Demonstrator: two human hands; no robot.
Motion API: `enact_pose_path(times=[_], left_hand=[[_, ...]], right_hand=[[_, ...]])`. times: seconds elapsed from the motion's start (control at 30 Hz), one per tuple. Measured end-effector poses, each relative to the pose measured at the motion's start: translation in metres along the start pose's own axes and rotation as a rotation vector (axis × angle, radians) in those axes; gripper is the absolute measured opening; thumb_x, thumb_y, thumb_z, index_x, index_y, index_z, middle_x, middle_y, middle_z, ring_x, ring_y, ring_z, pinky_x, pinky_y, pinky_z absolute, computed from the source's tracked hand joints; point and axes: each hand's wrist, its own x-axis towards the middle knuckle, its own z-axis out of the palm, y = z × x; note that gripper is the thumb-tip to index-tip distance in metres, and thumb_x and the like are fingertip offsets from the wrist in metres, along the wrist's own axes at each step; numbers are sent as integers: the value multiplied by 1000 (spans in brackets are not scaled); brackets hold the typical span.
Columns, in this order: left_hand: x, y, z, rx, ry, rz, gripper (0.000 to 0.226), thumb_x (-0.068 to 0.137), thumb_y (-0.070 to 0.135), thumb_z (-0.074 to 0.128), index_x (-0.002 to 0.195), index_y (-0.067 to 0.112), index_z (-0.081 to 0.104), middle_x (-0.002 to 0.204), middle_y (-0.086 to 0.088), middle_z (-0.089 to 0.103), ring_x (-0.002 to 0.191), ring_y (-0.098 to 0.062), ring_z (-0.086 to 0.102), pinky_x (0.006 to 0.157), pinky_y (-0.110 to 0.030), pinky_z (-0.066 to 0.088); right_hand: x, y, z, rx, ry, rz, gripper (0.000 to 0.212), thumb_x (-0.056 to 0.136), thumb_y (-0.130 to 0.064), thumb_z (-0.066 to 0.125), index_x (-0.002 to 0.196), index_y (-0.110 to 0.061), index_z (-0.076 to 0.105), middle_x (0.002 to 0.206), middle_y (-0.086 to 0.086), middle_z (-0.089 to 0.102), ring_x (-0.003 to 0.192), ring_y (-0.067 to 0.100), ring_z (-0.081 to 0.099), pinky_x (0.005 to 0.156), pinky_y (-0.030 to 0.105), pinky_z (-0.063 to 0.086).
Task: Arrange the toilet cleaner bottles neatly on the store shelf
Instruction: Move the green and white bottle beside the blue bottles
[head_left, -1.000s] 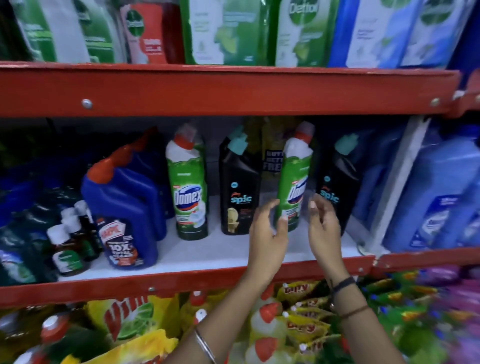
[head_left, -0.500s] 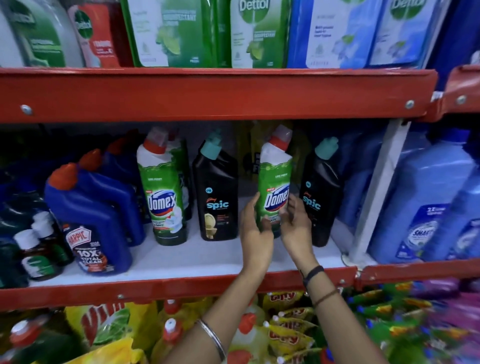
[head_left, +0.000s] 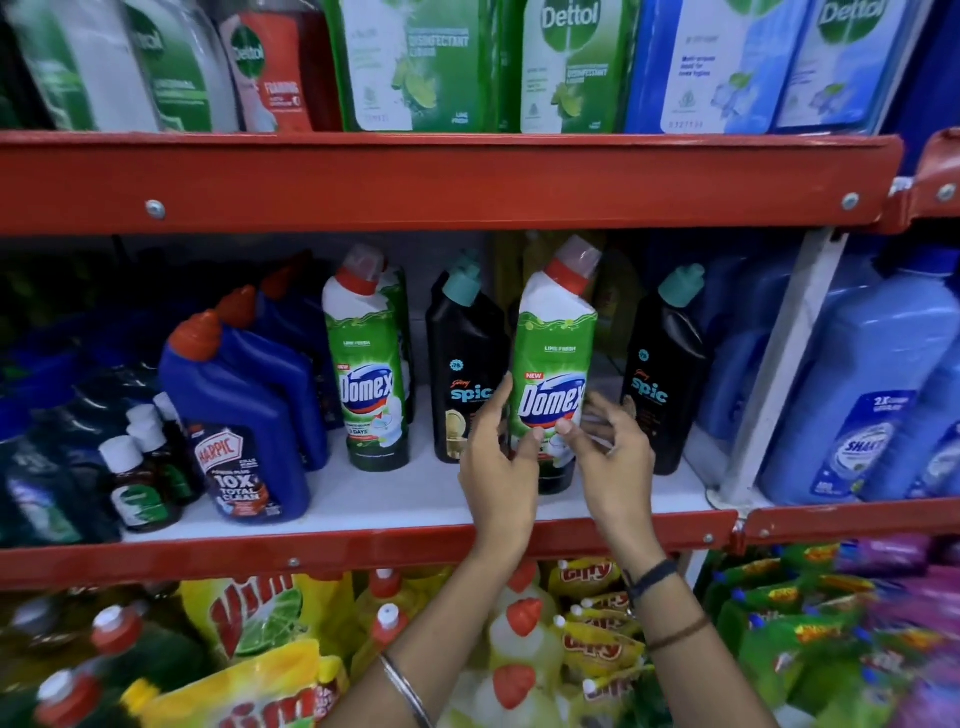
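Observation:
A green and white Domex bottle (head_left: 555, 358) with a red cap stands on the middle shelf (head_left: 395, 493). My left hand (head_left: 496, 465) and my right hand (head_left: 610, 457) both grip its lower part from either side, thumbs on the label. A black Spic bottle (head_left: 465, 358) stands just left of it and another black Spic bottle (head_left: 667, 374) just right. A second Domex bottle (head_left: 366, 364) is further left, beside blue Harpic bottles (head_left: 244, 415).
Small dark bottles (head_left: 137, 483) crowd the shelf's left end. Large blue bottles (head_left: 862, 395) fill the bay to the right, past a white upright post (head_left: 774, 364). Dettol packs (head_left: 566, 62) line the upper shelf. Dish-wash bottles and pouches (head_left: 524, 644) sit below.
The Domex bottle has turned so its label faces front, and both hands have closed on its lower part. The view has shifted slightly right.

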Motion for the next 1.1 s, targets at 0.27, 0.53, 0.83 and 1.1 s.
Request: enact_pose_path(times=[0.27, 0.53, 0.83, 1.1], left_hand=[[1, 3, -82, 1, 99, 40, 58, 84, 6, 64, 131, 36, 48, 125, 9, 61, 112, -2, 58, 96, -35, 53], [16, -18, -139, 63, 181, 81, 58, 87, 3, 59, 134, 35, 45, 125, 9, 59, 111, -9, 60, 92, -33, 53], [24, -37, -157, 117, 185, 60, 64, 86, -1, 57, 137, 34, 41, 133, 4, 58, 116, -11, 59, 92, -32, 53], [23, -38, -155, 99, 140, 108, 62, 88, -6, 48, 139, 28, 36, 141, 1, 47, 126, -10, 49, 100, -28, 49]], right_hand=[[-36, -34, 58, 56, -83, -10, 38, 82, -13, 69, 119, -13, 61, 105, -2, 60, 85, -11, 61, 66, 5, 48], [-58, -44, 124, 88, -136, 0, 40, 81, -9, 69, 120, -10, 60, 114, 10, 65, 89, 3, 63, 65, 4, 48], [-63, -39, 150, 11, -170, 7, 36, 81, -6, 68, 115, -10, 60, 90, -20, 60, 77, -14, 60, 63, 4, 48], [-61, -36, 151, -4, -191, -6, 40, 82, -13, 69, 120, -11, 58, 104, -3, 64, 86, -6, 60, 67, 1, 47]])
